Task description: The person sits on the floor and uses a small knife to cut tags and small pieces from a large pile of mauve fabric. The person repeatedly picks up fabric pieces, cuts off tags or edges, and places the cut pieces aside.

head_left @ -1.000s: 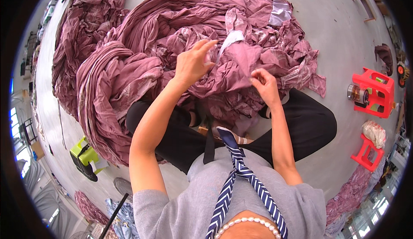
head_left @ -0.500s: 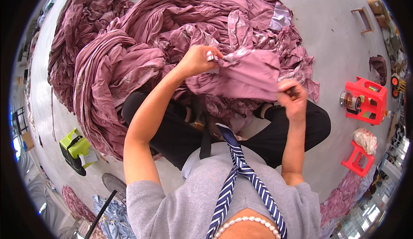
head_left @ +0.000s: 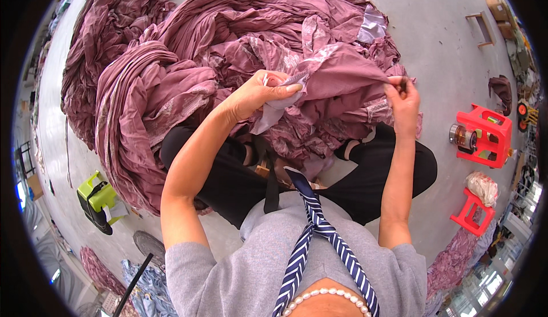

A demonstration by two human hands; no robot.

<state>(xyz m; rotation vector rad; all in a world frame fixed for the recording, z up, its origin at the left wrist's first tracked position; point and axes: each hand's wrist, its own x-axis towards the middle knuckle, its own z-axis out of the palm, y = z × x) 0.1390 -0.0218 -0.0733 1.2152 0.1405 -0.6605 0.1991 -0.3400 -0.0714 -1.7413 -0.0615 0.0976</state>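
A large heap of mauve fabric (head_left: 188,48) spreads over the grey floor in front of my crossed legs in black trousers. My left hand (head_left: 260,91) pinches a pale edge of a mauve garment piece (head_left: 337,71) lifted above the heap. My right hand (head_left: 402,97) grips the same piece at its right end, so the cloth is stretched between both hands. A striped blue and white strap hangs from my neck over my grey top.
Two red plastic stools (head_left: 485,134) stand on the floor to the right, one with a tape roll. A lime green and black box (head_left: 100,200) sits at lower left. More mauve cloth (head_left: 451,260) lies at lower right. Wooden items (head_left: 485,23) rest at upper right.
My hands have drawn apart and lifted a piece of the mauve cloth from the heap; my right hand moved right, stretching the cloth taut between both hands.
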